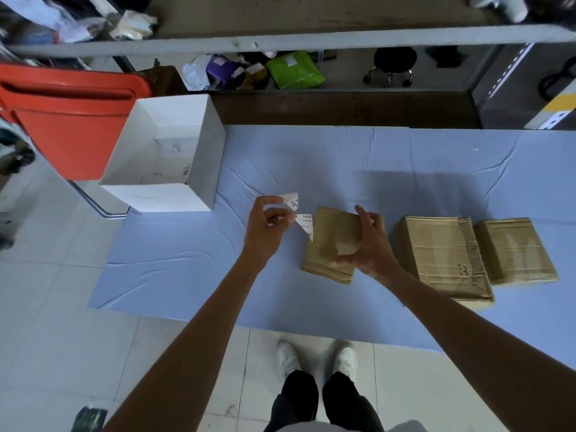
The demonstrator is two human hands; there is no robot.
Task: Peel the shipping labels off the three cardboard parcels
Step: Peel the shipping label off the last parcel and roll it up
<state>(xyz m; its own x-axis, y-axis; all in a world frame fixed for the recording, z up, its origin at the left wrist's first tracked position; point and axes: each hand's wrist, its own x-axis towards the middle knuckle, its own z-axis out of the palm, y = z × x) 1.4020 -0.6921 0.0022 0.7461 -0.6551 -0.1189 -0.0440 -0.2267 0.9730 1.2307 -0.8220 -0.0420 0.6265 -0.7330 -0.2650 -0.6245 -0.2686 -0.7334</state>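
- Blue-clothed table (pixel 405 157): bears all three parcels.
- Red bin (pixel 71 126): ten o'clock, off the table.
- White open box (pixel 168 145): ten o'clock corner; probable label drop, nothing between.
- Middle parcel (pixel 436 254), right parcel (pixel 514 251): three o'clock; tops show no label.
- Left parcel (pixel 330 244): centre, tilted; peeling under way.
- Right hand (pixel 371 244): grasps this parcel.
- Left hand (pixel 265 229): pinches the label.
- Label (pixel 305 224): nearly off, one corner at the parcel's nine o'clock edge; next, a steady pull against the braced parcel.
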